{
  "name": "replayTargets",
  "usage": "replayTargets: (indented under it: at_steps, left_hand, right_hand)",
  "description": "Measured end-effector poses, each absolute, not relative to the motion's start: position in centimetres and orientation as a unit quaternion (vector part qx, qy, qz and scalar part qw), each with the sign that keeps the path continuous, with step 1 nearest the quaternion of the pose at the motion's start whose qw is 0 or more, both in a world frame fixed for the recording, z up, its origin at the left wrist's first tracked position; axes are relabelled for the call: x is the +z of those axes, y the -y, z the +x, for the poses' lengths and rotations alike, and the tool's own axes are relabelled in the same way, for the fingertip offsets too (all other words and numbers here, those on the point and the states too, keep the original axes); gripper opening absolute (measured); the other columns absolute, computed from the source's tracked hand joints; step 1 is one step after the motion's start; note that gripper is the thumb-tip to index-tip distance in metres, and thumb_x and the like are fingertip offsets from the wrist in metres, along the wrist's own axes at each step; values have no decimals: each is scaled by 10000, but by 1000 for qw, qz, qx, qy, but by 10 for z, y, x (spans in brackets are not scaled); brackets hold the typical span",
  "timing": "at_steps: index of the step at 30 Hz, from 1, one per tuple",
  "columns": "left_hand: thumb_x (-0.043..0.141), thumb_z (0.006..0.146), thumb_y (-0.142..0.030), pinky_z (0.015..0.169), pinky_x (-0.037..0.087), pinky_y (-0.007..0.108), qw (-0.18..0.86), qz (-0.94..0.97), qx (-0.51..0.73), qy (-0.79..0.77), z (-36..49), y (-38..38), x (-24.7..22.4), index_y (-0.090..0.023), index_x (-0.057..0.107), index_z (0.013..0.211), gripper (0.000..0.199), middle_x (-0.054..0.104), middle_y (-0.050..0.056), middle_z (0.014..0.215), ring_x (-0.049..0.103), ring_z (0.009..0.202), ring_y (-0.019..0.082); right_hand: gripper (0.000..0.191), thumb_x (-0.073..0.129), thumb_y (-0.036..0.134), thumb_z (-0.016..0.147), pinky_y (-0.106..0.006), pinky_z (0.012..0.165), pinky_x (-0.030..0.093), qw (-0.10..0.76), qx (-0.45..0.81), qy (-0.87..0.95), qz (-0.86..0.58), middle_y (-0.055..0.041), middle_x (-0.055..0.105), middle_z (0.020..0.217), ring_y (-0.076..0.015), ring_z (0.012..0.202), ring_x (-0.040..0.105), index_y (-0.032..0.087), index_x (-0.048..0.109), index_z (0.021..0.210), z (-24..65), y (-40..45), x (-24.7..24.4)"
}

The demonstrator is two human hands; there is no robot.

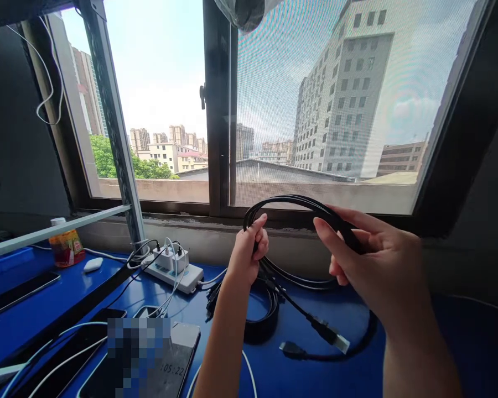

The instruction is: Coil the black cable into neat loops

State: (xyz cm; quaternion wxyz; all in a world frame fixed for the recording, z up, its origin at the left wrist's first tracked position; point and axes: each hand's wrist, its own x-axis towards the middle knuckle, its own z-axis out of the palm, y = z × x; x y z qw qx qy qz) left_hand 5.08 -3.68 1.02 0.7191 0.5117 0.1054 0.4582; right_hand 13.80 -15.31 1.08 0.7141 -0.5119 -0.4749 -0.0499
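Left hand (249, 251) fisted on black cable (292, 203) loop; right hand (371, 260) pinching same loop, both raised.

I see my left hand (249, 251) closed around a looped black cable (292, 203), with my right hand (369, 265) pinching the loop's right side above the blue tabletop (357, 365). A white power strip (178, 273) lies at far left, near the window.

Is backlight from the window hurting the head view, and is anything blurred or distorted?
Head view: bright sky backlights the scene, yet both hands, left hand and right hand, and the black cable stay readable; moiré ripples on the window screen; wide-angle bends the frame; a pixelated patch hides the phone.
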Motion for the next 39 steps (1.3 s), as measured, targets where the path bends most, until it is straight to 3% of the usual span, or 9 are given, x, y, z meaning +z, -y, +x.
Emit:
replayTargets:
  at_steps: [7, 12, 16, 20, 27, 33, 36, 39]
  left_hand:
    - [720, 656, -366, 324, 133, 154, 672, 566, 458, -136, 33, 27, 13, -173, 317, 396, 516, 318, -71, 330, 246, 284, -5]
    - [755, 559, -520, 372, 306, 183, 626, 615, 450, -163, 26, 21, 10, -181, 378, 398, 531, 371, -53, 350, 423, 329, 58]
    - [775, 564, -517, 454, 390, 195, 639, 589, 469, -159, 28, 23, 10, -185, 409, 387, 525, 377, -48, 371, 506, 417, 86]
    - [754, 685, -406, 404, 323, 200, 676, 544, 478, -139, 28, 25, 12, -191, 410, 387, 503, 355, -48, 382, 409, 386, 58]
    - [643, 817, -259, 380, 290, 180, 742, 463, 474, -104, 27, 32, 18, -179, 389, 398, 496, 296, -63, 401, 300, 363, 27]
    - [493, 895, -330, 470, 405, 179, 699, 559, 415, -163, 46, 35, 10, -175, 435, 473, 453, 405, -42, 420, 527, 419, 80]
    - [507, 879, -334, 439, 373, 185, 637, 633, 369, -240, 57, 34, 2, -159, 485, 507, 411, 480, -28, 416, 525, 371, 90]
    - [475, 879, -430, 418, 332, 204, 598, 702, 294, -253, 61, 37, -4, -153, 497, 485, 482, 476, -11, 375, 488, 323, 104]
  right_hand:
    - [294, 610, 448, 776, -199, 345, 306, 621, -120, 555, -541, 35, 523, 376, -108, 327, 471, 192, 717, 876, 152, 148, 8]
    - [346, 502, 461, 849, -192, 371, 294, 572, -137, 592, -552, 41, 542, 399, -100, 364, 502, 182, 695, 918, 158, 141, 8]
    - [364, 500, 457, 858, -190, 375, 352, 616, -86, 589, -516, 61, 504, 393, -90, 316, 475, 153, 672, 959, 154, 135, 8]
    - [379, 578, 480, 815, -173, 316, 328, 672, -9, 566, -477, 72, 486, 391, -78, 278, 443, 143, 675, 960, 150, 132, 7]
    - [462, 683, 512, 731, -167, 321, 387, 707, 92, 560, -422, 71, 452, 329, -91, 278, 452, 143, 694, 1009, 147, 129, 7]
    - [302, 806, 471, 618, -141, 236, 264, 783, 133, 520, -314, 96, 325, 251, -47, 189, 272, 241, 754, 807, 141, 136, 13]
    - [299, 873, 459, 483, -134, 215, 232, 816, 143, 497, -260, 101, 281, 228, -33, 175, 219, 269, 746, 676, 139, 141, 18]
    - [279, 888, 429, 465, -125, 210, 235, 842, 113, 464, -250, 99, 285, 227, -27, 172, 229, 261, 737, 630, 138, 144, 20]
